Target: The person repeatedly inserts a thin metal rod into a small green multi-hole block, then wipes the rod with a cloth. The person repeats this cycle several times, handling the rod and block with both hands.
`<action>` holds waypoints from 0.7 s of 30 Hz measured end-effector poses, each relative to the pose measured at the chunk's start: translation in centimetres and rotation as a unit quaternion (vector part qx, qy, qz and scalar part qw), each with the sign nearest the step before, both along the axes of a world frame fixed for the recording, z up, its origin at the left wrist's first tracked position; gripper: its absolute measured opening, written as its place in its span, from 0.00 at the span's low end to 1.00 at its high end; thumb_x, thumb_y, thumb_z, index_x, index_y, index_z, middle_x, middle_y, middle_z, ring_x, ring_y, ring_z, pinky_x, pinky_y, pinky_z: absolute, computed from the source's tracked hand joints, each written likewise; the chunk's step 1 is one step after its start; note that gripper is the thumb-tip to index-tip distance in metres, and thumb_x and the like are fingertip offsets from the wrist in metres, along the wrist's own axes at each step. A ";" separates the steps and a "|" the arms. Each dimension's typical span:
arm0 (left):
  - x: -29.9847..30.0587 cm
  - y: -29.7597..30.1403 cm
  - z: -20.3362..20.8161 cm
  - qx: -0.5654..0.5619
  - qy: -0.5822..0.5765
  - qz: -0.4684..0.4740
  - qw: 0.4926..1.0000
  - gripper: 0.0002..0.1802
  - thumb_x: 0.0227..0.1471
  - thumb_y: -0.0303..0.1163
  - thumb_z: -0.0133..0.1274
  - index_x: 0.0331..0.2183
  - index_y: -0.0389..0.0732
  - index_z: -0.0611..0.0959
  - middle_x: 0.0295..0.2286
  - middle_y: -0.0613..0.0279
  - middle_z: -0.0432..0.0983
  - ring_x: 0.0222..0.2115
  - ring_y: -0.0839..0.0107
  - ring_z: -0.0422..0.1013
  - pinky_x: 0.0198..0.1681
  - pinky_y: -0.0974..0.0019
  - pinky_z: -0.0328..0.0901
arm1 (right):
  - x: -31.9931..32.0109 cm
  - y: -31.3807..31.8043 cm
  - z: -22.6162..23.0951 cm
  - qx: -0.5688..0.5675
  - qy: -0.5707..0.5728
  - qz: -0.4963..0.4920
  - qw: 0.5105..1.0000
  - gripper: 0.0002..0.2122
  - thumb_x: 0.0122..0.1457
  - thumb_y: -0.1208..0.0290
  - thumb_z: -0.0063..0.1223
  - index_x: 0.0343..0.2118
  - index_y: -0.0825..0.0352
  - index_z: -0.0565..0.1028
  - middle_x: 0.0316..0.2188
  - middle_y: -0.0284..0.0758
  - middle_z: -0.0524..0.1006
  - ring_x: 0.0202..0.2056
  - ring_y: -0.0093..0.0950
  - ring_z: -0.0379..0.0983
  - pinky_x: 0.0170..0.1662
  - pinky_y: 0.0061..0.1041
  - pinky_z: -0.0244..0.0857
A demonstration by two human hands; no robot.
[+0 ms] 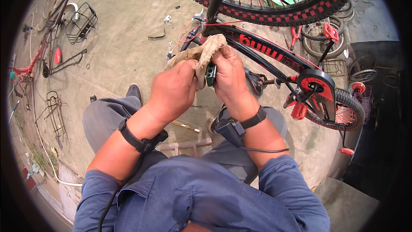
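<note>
Both my hands meet in front of me, over the ground between my knees. A frayed beige cloth is bunched between them. My left hand is closed, its fingers gripping the lower part of the cloth. My right hand pinches the cloth's upper edge with thumb and fingers. Against the right fingers, partly covered by the cloth, is a small dark green piece with round holes; its kind is not clear. Just beyond the hands lies a black and red bicycle, its large checker-tyred front wheel at the top.
More bicycle wheels lie at the right. On the left are a black wire basket, a carrier rack and a red frame. Small metal parts are scattered ahead. A wooden piece lies between my legs.
</note>
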State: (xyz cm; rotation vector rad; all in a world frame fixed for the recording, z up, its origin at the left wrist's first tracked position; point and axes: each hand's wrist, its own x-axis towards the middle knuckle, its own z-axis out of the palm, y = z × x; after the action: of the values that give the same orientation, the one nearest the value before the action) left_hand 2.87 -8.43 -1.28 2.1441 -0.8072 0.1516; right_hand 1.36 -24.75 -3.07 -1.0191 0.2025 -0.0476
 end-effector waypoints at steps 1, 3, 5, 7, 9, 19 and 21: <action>0.0 -0.1 0.0 0.009 0.011 -0.004 1.000 0.11 0.52 0.24 0.54 0.40 0.40 0.75 0.30 0.51 0.78 0.30 0.47 0.76 0.29 0.51 0.70 | 0.4 -0.5 0.0 0.020 -0.007 -0.017 1.000 0.14 0.67 0.67 0.53 0.52 0.68 0.76 0.42 0.32 0.81 0.42 0.22 0.77 0.48 0.24 0.71; -0.2 -0.2 0.0 0.005 0.028 -0.009 1.000 0.10 0.54 0.25 0.54 0.40 0.40 0.76 0.29 0.51 0.78 0.30 0.47 0.75 0.29 0.51 0.70 | 0.7 -0.8 0.1 0.009 0.005 -0.037 0.999 0.11 0.68 0.68 0.51 0.48 0.68 0.77 0.40 0.31 0.81 0.39 0.21 0.77 0.46 0.23 0.71; -0.3 -0.2 -0.1 -0.021 0.041 -0.009 0.999 0.09 0.57 0.27 0.54 0.41 0.40 0.76 0.29 0.50 0.78 0.29 0.47 0.75 0.29 0.53 0.69 | 1.3 -1.2 0.6 0.047 0.057 -0.074 0.995 0.09 0.68 0.70 0.50 0.45 0.67 0.78 0.36 0.29 0.81 0.36 0.19 0.75 0.43 0.20 0.69; -0.9 0.4 0.0 -0.043 0.088 -0.026 0.995 0.08 0.59 0.28 0.53 0.42 0.39 0.77 0.27 0.52 0.77 0.27 0.53 0.75 0.29 0.57 0.68 | 2.1 -2.9 1.5 0.081 0.110 -0.153 0.979 0.08 0.69 0.69 0.49 0.42 0.66 0.77 0.35 0.30 0.80 0.34 0.22 0.77 0.40 0.22 0.72; -1.1 0.8 0.0 -0.074 0.168 -0.035 0.982 0.08 0.62 0.29 0.52 0.42 0.38 0.77 0.26 0.55 0.75 0.25 0.61 0.73 0.28 0.62 0.67 | 2.3 -4.1 2.0 0.077 0.062 -0.182 0.978 0.07 0.68 0.67 0.51 0.41 0.65 0.77 0.33 0.31 0.81 0.30 0.23 0.78 0.35 0.23 0.73; 0.0 1.2 -0.8 -0.340 0.499 -0.093 0.792 0.09 0.67 0.31 0.46 0.43 0.37 0.77 0.25 0.71 0.71 0.24 0.84 0.63 0.28 0.76 0.60 | -0.5 -0.8 0.8 0.109 0.045 0.112 0.987 0.09 0.65 0.67 0.56 0.42 0.67 0.79 0.29 0.31 0.81 0.21 0.19 0.75 0.23 0.16 0.68; 0.0 1.2 -1.0 -0.378 0.545 -0.104 0.741 0.10 0.68 0.33 0.45 0.44 0.37 0.76 0.24 0.72 0.69 0.22 0.85 0.60 0.26 0.77 0.58 | -0.6 0.0 1.0 0.041 0.024 0.135 0.990 0.09 0.66 0.68 0.56 0.42 0.67 0.79 0.31 0.31 0.81 0.26 0.18 0.76 0.27 0.17 0.69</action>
State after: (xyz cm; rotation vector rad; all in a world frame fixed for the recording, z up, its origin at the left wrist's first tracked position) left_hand 2.91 -7.19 -2.27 1.0172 -0.1694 -0.7296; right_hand 0.74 -24.79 -2.09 -0.9576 0.1075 0.2288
